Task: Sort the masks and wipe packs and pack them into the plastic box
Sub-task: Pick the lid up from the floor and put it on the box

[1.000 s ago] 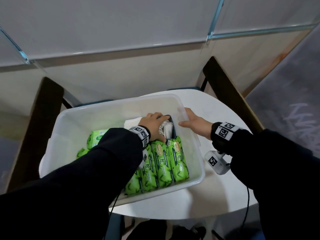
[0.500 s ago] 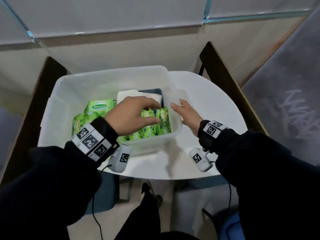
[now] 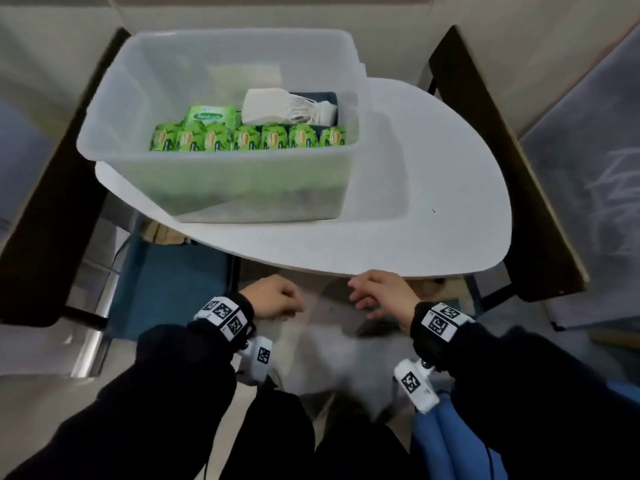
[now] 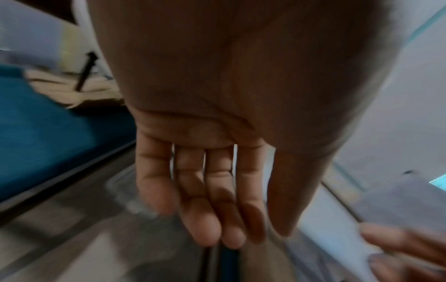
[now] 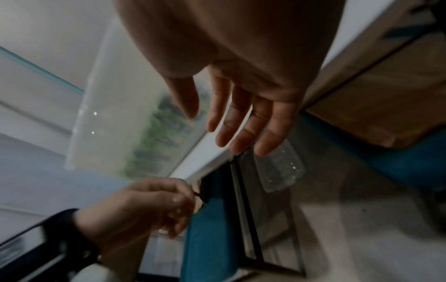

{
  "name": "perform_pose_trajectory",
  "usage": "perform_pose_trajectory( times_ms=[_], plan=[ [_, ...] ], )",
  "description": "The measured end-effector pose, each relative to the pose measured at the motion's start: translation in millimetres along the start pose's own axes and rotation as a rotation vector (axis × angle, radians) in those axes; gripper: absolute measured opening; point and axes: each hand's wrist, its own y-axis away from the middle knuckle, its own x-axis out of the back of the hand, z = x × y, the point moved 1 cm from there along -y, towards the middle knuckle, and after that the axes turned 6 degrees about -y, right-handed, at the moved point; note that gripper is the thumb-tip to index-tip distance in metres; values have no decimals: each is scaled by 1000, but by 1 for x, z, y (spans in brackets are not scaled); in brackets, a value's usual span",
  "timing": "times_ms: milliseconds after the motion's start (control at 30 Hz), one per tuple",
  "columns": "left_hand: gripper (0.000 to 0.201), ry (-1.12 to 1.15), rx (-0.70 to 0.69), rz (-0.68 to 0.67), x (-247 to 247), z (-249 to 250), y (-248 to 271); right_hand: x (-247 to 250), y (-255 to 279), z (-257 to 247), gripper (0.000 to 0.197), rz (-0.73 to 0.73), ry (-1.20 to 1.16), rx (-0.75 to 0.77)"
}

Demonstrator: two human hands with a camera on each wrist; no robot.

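Below the near edge of the white rounded table point(image 3: 433, 188), both hands are being held low, well apart from the translucent rectangular plastic box point(image 3: 221, 181). Nothing is being gripped: the left hand point(image 3: 273, 299) is hanging with loosely curled fingers, the right hand point(image 3: 384, 296) with relaxed fingers. Inside the box, green wipe packs point(image 3: 249, 137) are lined upright along the near wall, one flat green pack point(image 3: 211, 116) is lying behind them, and white folded masks point(image 3: 277, 105) are stacked behind the row toward the right wall. Packing is being judged essentially finished. A clear lid-like piece point(image 5: 280, 169) is showing blurred below the table; next move probably calls for fetching it, not certain.
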Motion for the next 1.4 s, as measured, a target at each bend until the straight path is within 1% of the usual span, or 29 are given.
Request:
perform_pose_trajectory(
  times_ms=[67, 133, 200, 267, 300, 367, 400, 433, 500, 600, 667, 700, 733, 767, 867, 900, 933, 967, 1000, 1033, 1067, 1133, 1233, 1300, 1367, 1400],
  plan=[
    [12, -27, 124, -38, -31, -54, -35, -16, -24, 38, 15, -37, 90, -59],
    [13, -24, 211, -26, -59, -110, -75, -38, -56, 79, 8, -82, 179, -115],
    [8, -44, 240, -42, -82, -159, -118, -60, -99, 117, 7, -116, 272, -134],
    [17, -56, 236, -63, -104, -200, -163, -78, -145, 151, 9, -120, 392, -119],
    [18, -97, 217, -65, -111, -218, -187, -84, -169, 166, 8, -110, 449, -104],
    [18, -224, 186, -76, -118, -248, -235, -95, -220, 192, 7, -81, 530, -83],
    [17, -300, 180, -61, -118, -261, -258, -97, -248, 206, 10, -71, 550, -78],
    [21, -367, 174, -18, -117, -274, -282, -100, -278, 219, 16, -57, 558, -64],
    [38, -460, 172, 58, -115, -298, -330, -101, -333, 244, 25, -13, 560, -11],
    [60, -543, 154, 154, -118, -325, -390, -103, -395, 276, 23, 58, 519, 57],
    [66, -560, 159, 170, -123, -342, -427, -105, -423, 301, 20, 55, 488, 63],
    [66, -561, 162, 174, -124, -350, -444, -105, -435, 314, 16, 49, 479, 53],
    [66, -577, 157, 193, -125, -357, -459, -104, -445, 327, 16, 39, 471, 23],
    [70, -593, 164, 236, -125, -364, -473, -103, -455, 339, 21, 27, 466, 9],
    [92, -577, 150, 406, -123, -382, -513, -97, -483, 363, 49, 23, 394, 19],
    [96, -570, 136, 444, -126, -386, -527, -93, -487, 369, 51, 30, 379, 27],
    [98, -581, 121, 476, -128, -388, -540, -89, -489, 374, 41, 27, 368, 28],
    [99, -602, 103, 498, -130, -390, -552, -87, -489, 380, 26, 17, 365, 12],
    [100, -635, 88, 509, -132, -393, -563, -84, -489, 386, 14, 3, 362, -21],
    [101, -667, 80, 511, -133, -396, -572, -82, -488, 391, 11, -6, 363, -53],
    [102, -685, 87, 502, -133, -401, -583, -80, -488, 396, 10, -12, 368, -86],
    [100, -671, 125, 477, -131, -412, -606, -76, -485, 402, 7, -25, 389, -95],
    [91, -653, 143, 479, -129, -421, -641, -68, -478, 410, 4, -68, 463, -118],
    [84, -658, 158, 439, -125, -426, -664, -63, -473, 419, 11, -86, 512, -117],
    [81, -680, 148, 437, -123, -425, -679, -59, -477, 427, 32, -120, 541, -126],
    [79, -693, 142, 447, -124, -423, -685, -56, -480, 431, 37, -130, 548, -146]
  ],
)
